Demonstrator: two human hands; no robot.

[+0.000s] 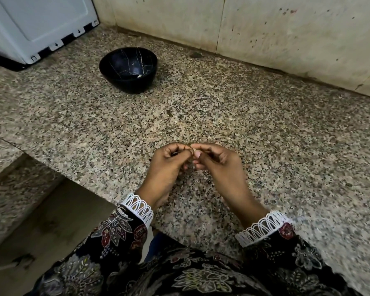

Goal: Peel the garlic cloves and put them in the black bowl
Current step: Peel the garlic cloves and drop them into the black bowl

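One black bowl stands on my granite bench, one pale clove inside it. My two hands, left and right, share one small garlic clove. One white appliance at the back.

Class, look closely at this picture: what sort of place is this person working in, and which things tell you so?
Probably a home kitchen. A speckled granite counter meets a stained tiled wall, a black bowl stands on it, and a white appliance sits at the far left corner.

Dark floral-print sleeves with white looped lace cuffs
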